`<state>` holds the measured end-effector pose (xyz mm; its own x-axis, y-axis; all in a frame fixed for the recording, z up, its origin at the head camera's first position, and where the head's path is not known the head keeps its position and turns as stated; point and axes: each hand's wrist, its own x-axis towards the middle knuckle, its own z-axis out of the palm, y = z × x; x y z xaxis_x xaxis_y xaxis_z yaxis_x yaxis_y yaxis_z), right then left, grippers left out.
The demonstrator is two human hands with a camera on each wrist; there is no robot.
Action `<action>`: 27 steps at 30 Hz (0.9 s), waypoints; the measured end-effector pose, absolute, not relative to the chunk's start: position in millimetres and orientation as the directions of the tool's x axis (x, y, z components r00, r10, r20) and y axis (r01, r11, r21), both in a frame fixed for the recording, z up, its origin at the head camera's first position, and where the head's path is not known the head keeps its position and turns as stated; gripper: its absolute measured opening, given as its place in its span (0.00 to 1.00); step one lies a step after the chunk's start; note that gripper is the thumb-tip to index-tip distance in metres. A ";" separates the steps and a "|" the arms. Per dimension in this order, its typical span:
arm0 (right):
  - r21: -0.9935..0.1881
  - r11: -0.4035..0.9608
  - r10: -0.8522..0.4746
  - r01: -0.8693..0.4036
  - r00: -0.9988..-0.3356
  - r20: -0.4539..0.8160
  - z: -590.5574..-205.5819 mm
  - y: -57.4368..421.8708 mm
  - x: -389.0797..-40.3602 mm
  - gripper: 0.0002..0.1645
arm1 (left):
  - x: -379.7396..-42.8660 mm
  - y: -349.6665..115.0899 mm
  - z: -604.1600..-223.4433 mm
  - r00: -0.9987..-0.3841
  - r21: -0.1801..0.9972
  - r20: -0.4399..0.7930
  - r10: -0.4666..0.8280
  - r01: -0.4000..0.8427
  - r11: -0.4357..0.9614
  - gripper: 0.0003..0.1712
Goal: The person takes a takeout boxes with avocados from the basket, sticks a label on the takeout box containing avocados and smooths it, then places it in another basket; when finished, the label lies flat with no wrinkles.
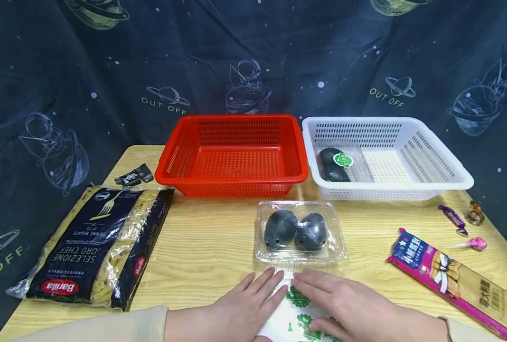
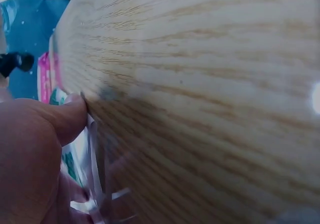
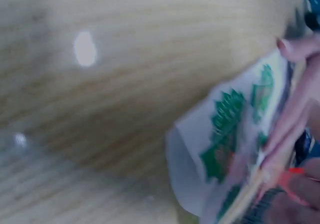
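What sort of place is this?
Probably a staged tabletop recording set, not a working kitchen: a dark space-print cloth hangs right behind the wooden table, and a red basket and a white basket stand side by side.

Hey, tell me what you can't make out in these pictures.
White label sheet: head view; left hand and right hand cover parts, bottom edge cuts it off.
Pink-edged pasta packet: head view; one end cut off by right edge.
Round green label: head view; lettering too small.
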<state>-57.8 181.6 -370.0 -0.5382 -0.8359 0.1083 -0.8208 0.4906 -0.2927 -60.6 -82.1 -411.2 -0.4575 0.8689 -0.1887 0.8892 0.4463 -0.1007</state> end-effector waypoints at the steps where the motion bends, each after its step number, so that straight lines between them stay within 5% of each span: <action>1: -0.290 0.501 -0.847 -0.815 -0.531 0.031 -374.1 181.7 -55.8 0.37 | -61.1 -82.0 -410.3 -0.455 -0.085 -0.196 0.869 0.890 0.447 0.46; 3: -0.267 0.523 -0.849 -0.810 -0.522 -0.080 -382.1 183.8 -53.8 0.40 | -62.0 -81.3 -407.9 -0.455 -0.047 -0.215 0.864 0.889 0.456 0.46; 7: -0.185 0.501 -0.864 -0.845 -0.501 -0.053 -395.4 188.1 -52.8 0.38 | -62.1 -78.6 -402.3 -0.469 0.068 -0.168 0.867 0.872 0.485 0.47; 11: -0.153 0.489 -0.870 -0.859 -0.493 -0.015 -401.2 189.3 -52.6 0.37 | -62.6 -70.7 -392.6 -0.568 0.303 -0.092 0.818 0.766 0.566 0.49; 18: -0.169 0.501 -0.862 -0.849 -0.507 -0.010 -404.4 190.3 -51.3 0.39 | -77.6 -48.9 -382.6 -0.754 0.623 -0.249 0.608 0.357 0.696 0.29; 22: -0.191 0.504 -0.856 -0.842 -0.517 0.023 -406.6 189.3 -49.6 0.41 | -82.7 -44.8 -387.2 -0.783 0.770 -0.276 0.557 0.166 0.616 0.17; 27: -0.186 0.519 -0.841 -0.834 -0.538 0.064 -403.7 186.0 -50.7 0.43 | -82.6 -44.0 -394.9 -0.783 0.892 -0.327 0.529 -0.071 0.446 0.14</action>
<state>-50.7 186.0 -403.7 -0.5376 -0.8408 0.0642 -0.8341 0.5191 -0.1864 -82.6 -44.0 -394.9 -0.7834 0.5288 -0.3266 -0.0706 0.4463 0.8921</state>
